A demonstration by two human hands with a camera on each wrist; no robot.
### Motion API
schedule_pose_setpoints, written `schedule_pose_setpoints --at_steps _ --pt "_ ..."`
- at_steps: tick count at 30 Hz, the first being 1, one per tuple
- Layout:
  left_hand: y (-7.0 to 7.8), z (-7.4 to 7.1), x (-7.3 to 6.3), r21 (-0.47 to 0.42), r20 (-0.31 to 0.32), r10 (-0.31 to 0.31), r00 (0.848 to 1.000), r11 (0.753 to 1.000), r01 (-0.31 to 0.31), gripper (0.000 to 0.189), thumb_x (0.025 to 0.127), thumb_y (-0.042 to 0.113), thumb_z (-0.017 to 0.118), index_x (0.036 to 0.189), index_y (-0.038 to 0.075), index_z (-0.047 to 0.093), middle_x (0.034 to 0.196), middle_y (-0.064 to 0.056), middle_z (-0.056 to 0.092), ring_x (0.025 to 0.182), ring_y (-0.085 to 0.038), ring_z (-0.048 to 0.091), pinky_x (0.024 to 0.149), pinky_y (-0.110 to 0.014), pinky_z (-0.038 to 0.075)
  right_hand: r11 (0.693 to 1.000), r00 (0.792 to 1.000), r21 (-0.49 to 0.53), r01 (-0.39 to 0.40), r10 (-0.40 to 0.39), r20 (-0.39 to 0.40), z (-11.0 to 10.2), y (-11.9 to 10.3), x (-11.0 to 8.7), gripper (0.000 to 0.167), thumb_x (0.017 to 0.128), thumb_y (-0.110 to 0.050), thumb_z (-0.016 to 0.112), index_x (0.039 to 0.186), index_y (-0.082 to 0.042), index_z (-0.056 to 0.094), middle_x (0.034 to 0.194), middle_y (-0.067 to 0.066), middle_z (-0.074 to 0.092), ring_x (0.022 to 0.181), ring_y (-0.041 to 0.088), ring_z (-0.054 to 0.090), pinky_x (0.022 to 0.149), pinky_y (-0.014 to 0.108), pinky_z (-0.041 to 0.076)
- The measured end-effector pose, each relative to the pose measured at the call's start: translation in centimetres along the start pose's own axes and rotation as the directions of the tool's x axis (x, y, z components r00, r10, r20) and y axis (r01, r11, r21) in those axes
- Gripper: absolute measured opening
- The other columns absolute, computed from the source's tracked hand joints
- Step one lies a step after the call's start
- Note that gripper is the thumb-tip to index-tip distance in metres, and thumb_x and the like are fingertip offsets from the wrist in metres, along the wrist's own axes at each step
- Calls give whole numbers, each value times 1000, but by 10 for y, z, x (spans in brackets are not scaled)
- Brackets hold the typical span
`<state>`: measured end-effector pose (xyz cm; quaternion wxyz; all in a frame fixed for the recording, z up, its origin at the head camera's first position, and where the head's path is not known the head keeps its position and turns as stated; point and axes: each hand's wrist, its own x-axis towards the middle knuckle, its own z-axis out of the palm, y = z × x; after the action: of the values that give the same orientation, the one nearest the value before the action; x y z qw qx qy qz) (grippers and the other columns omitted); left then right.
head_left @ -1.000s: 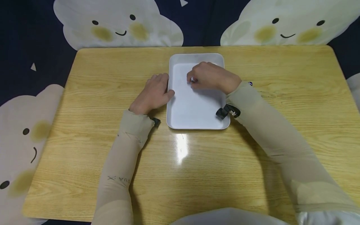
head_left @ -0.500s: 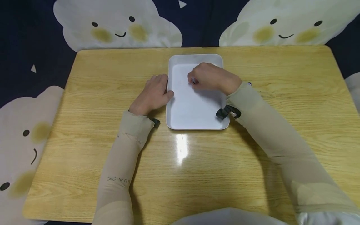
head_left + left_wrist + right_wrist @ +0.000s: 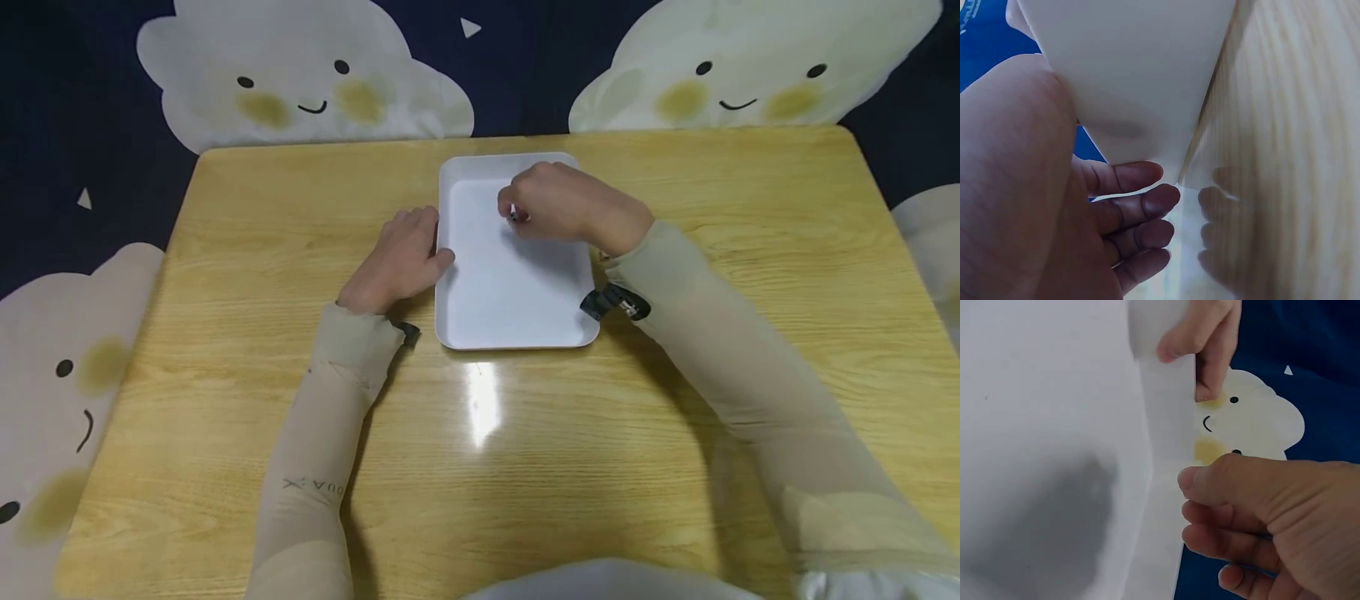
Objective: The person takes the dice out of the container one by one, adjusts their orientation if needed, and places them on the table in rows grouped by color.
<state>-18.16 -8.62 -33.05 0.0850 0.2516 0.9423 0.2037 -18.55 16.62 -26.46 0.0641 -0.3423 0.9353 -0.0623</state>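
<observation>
A white shallow tray point(image 3: 517, 329) sits on the wooden table. My left hand point(image 3: 397, 258) holds its left side, thumb over the rim and fingers at the outer wall; the left wrist view shows those fingertips point(image 3: 1160, 199) low against the tray wall point(image 3: 1129, 81). Over the tray's far half is my right hand point(image 3: 562, 204), palm down with curled fingers. Between its thumb and index finger a small white-and-dark thing point(image 3: 516, 215) peeks out, mostly hidden by them. The right wrist view shows the thumb tip point(image 3: 1190, 478) close to the fingertips, above a dark shadow on the tray.
The wooden table point(image 3: 247, 350) extends around the tray on all sides. Behind its far edge hangs dark blue cloth with white smiling clouds point(image 3: 315, 75). Small black cameras sit at both wrists, the right camera point(image 3: 615, 302) overlapping the tray's near right corner in the head view.
The head view has shifted, so table and tray appear lower and further left. Relative to the tray, my right hand has moved slightly right and away. My left hand keeps its hold.
</observation>
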Motion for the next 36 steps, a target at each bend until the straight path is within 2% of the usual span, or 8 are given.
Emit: schedule_pose_setpoints --at_steps 9,16,29,36 --pt "-8 0 -2 -11 2 -17 1000 1000 17 30 94 29 44 108 4 50 99 -12 50 98 -32 41 88 -41 32 999 995 -17 49 -51 -86 -6 -5 -16 13 93 -7 64 100 -5 75 90 12 74 82 26 69 82 42 55" --pt "-13 -3 -3 -18 -6 -15 1000 1000 14 29 94 29 44 106 4 49 98 -12 49 97 -32 40 88 -40 31 1000 994 -25 19 -21 -106 -7 -3 -30 17 93 -6 63 104 -3 75 93 13 74 82 27 69 81 44 56" --pt "-23 -5 -10 -15 -31 7 1000 1000 -7 25 94 26 44 101 3 50 93 -12 48 90 -30 41 88 -40 31 1000 981 13 -22 24 -194 1 7 -55 17 92 -6 65 106 -1 74 94 13 74 80 25 69 82 44 56" --pt "-32 -8 -18 -16 -39 -13 999 1000 12 30 93 26 44 107 1 52 94 -13 50 92 -31 42 87 -40 31 1000 966 18 -26 30 -257 10 8 -64 11 92 -6 64 97 -3 74 85 10 69 74 20 61 72 39 51"
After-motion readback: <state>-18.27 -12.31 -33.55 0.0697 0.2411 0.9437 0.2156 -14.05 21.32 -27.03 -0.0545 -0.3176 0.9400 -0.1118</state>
